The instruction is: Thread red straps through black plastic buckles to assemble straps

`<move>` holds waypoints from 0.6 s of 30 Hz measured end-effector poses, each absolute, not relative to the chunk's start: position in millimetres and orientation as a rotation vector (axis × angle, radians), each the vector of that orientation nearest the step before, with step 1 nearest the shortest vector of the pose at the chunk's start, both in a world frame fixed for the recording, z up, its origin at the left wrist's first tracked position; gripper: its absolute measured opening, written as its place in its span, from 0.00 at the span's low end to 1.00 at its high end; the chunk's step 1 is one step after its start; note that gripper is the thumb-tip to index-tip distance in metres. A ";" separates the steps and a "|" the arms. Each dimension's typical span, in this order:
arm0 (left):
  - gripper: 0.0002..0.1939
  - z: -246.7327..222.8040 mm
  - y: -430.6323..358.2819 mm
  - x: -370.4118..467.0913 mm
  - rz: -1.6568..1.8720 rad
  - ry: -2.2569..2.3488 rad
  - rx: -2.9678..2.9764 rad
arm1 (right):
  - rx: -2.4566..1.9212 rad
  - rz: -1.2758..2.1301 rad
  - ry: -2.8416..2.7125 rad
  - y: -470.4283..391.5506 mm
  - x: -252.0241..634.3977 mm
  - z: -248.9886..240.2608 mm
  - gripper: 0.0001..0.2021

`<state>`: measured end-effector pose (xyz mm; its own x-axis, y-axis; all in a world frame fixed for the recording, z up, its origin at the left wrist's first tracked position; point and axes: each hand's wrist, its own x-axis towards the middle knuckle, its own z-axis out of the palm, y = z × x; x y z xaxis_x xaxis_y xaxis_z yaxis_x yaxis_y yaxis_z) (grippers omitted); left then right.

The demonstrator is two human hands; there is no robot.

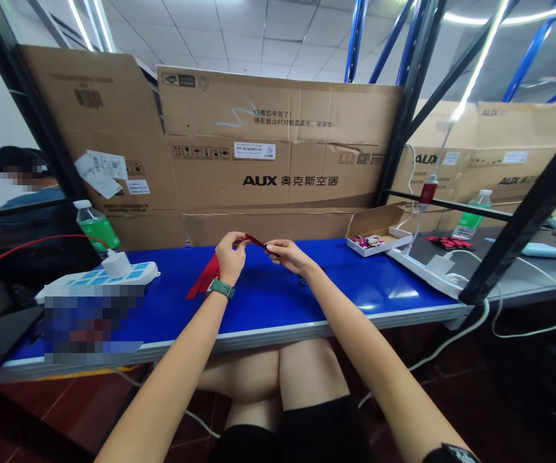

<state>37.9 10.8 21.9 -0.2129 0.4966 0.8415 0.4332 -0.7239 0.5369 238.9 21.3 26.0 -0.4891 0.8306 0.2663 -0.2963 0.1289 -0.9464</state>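
Between both hands, a narrow red ribbon [257,241] is stretched just above the blue tabletop [278,292]. My left hand [232,256] pinches its left end, and a green watch band sits on that wrist. At the other end my right hand [287,254] holds the ribbon between thumb and fingers. More red ribbon strips [204,278] lie on the table beside my left hand. A small dark item [303,281], too small to name, rests by my right wrist.
A white power strip [137,273] with a charger [116,263] and a bottle [95,225] stand at left. On the right are an open box [391,243] of small colourful pieces and another power strip [425,273]. Cardboard [278,173] walls the back. Other people sit at both sides.
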 end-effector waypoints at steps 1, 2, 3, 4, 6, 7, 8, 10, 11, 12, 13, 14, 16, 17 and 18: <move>0.03 20.5 12.4 36.3 2.084 1.145 1.971 | -0.549 1.496 -1.494 21.6 240.0 26.1 0.19; 0.04 18.8 14.2 34.9 2.051 1.147 1.997 | -0.554 1.436 -1.505 22.5 241.0 25.9 0.20; 0.04 16.9 15.8 34.1 2.020 1.149 2.014 | -0.565 1.358 -1.510 23.9 241.7 25.7 0.22; 0.05 15.2 17.0 33.8 1.991 1.141 2.018 | -0.578 1.273 -1.507 25.8 242.1 25.3 0.22; 0.09 12.8 17.5 35.0 1.923 1.057 1.990 | -0.611 1.128 -1.497 30.1 242.1 24.4 0.22; 0.13 12.3 16.8 36.1 1.890 0.977 1.960 | -0.629 1.076 -1.503 32.0 242.0 23.8 0.21; 0.15 12.4 15.7 37.3 1.873 0.894 1.919 | -0.644 1.034 -1.519 33.6 241.9 23.1 0.19; 0.17 13.5 13.2 39.5 1.878 0.784 1.816 | -0.667 0.950 -1.587 35.1 242.3 21.6 0.16; 0.16 14.0 12.5 40.6 1.873 0.781 1.773 | -0.673 0.905 -1.634 35.1 242.7 20.8 0.15; 0.16 14.2 12.4 41.6 1.836 0.808 1.747 | -0.673 0.863 -1.683 34.7 243.0 20.1 0.14; 0.18 13.9 13.0 42.8 1.751 0.845 1.741 | -0.664 0.829 -1.729 34.2 243.3 19.4 0.14; 0.21 12.9 14.1 44.2 1.629 0.873 1.752 | -0.646 0.808 -1.767 33.6 243.3 19.0 0.14; 0.24 9.6 17.5 47.5 1.392 0.880 1.790 | -0.597 0.793 -1.811 32.7 242.7 18.8 0.14; 0.25 7.6 19.2 49.0 1.348 0.869 1.808 | -0.573 0.793 -1.814 32.5 242.4 19.0 0.15; 0.25 5.8 20.8 50.1 1.338 0.857 1.826 | -0.556 0.791 -1.809 32.4 242.1 19.4 0.15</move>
